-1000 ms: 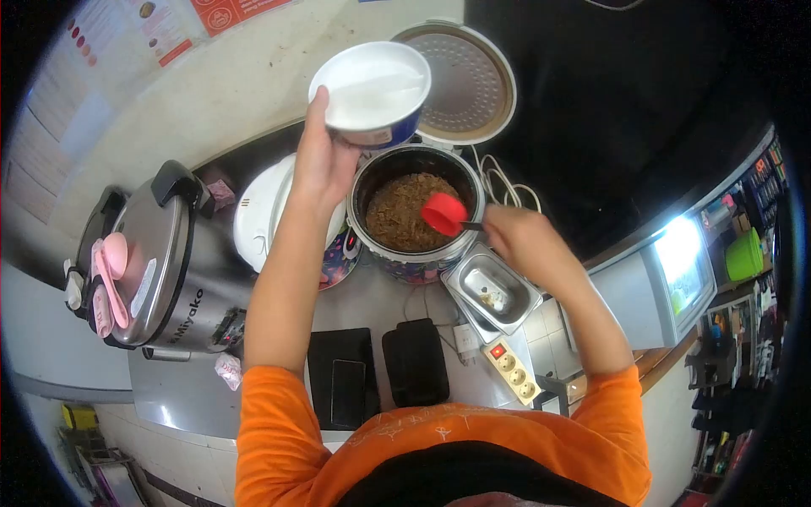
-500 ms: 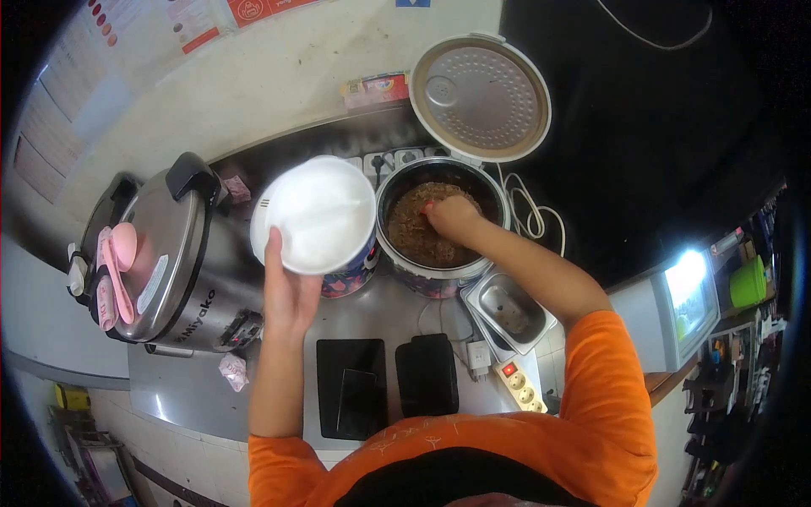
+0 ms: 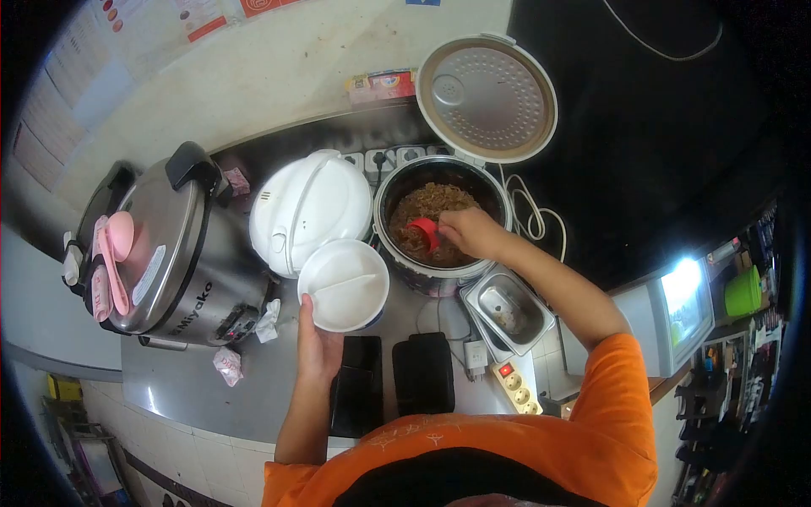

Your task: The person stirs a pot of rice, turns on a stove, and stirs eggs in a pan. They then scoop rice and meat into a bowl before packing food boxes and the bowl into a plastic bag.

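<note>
My left hand (image 3: 319, 351) holds a white bowl (image 3: 344, 283) by its lower left rim, tilted so that its inside shows. My right hand (image 3: 466, 234) is closed on a red scoop (image 3: 427, 231) inside the open rice cooker (image 3: 382, 211). Brown food (image 3: 435, 201) lies in the pot around the scoop. The open cooker's round lid (image 3: 487, 97) stands raised behind it. Just behind the bowl is a second cooker with a closed white lid (image 3: 308, 211).
A large steel Miyako cooker (image 3: 207, 279) stands at left, with pink utensils (image 3: 117, 253) on top. Two black devices (image 3: 424, 372) lie in front. Metal trays (image 3: 511, 313) and a power strip (image 3: 517, 390) are at right. Crumpled paper (image 3: 228, 365) lies at left.
The bowl in my left hand has moved down and right, uncovering the white lid behind it. My right hand has shifted slightly, and the red scoop now shows more clearly.
</note>
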{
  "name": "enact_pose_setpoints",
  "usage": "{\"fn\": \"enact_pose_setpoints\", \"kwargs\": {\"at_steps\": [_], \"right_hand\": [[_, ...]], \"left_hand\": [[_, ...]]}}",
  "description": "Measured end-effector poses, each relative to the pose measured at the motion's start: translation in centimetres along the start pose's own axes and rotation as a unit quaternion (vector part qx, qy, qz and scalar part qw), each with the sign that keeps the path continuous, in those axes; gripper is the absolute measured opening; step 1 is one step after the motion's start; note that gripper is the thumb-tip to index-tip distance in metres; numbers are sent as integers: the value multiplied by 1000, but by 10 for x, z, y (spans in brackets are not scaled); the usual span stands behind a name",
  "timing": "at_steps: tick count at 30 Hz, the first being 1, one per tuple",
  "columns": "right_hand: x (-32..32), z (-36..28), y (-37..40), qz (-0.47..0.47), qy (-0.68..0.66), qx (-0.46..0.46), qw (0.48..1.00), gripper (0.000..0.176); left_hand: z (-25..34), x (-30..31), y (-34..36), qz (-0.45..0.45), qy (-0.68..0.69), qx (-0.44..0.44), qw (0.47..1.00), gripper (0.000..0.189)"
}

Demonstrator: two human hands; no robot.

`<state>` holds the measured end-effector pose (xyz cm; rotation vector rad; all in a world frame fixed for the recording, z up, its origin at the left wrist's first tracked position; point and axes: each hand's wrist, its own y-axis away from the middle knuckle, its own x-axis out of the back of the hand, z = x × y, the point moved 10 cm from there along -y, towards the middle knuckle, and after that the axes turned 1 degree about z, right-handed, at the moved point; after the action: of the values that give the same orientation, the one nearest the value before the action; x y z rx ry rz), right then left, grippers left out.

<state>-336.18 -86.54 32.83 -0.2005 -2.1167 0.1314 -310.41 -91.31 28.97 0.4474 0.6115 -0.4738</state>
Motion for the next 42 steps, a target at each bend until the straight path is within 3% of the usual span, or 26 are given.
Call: {"fn": "enact_pose_setpoints", "kwargs": {"at_steps": [3,5,6,8,13,17,19,22,25,28,31,36,38,42], "right_hand": [[-15,-10,-1,-26,48,-12,998,14],[-30,-14,-1,-94,143,1,985,13],[-26,-14,-4,-93,142,2,986,13],[-4,-12,-18,-89,307,-16,947,15],[-16,18,-49,-89,401,-11,912,18],[-43,36,-54,-44,288,-70,954,18],[-38,36,-53,4,126,-70,990,18],[-22,34,-45,15,50,-35,998,18],[-6,32,-37,47,-5,-58,997,18],[-23,-1,-31,6,115,-52,992,17],[-42,-12,-28,-57,145,-52,986,17],[-10,-8,-21,-21,64,-10,998,17],[-2,12,-18,-11,-109,-76,991,18],[-15,7,-19,38,-26,-25,999,17]], "left_hand": [[-9,2,3,2,4,13,1000,54],[-11,9,5,26,5,15,1000,54],[-10,9,6,26,4,14,1000,54],[-10,8,9,19,3,17,1000,54],[-21,18,7,16,-2,18,1000,53],[-31,21,5,4,11,26,1000,51],[-35,24,4,10,13,29,999,51],[-39,24,1,5,20,26,999,50],[-44,23,0,-2,28,22,999,49],[-50,22,0,1,26,28,999,49],[-56,20,-1,-1,23,34,999,49],[-54,22,4,15,19,31,999,49],[-58,28,2,20,16,35,999,50],[-68,35,-2,37,9,48,998,50]]}}
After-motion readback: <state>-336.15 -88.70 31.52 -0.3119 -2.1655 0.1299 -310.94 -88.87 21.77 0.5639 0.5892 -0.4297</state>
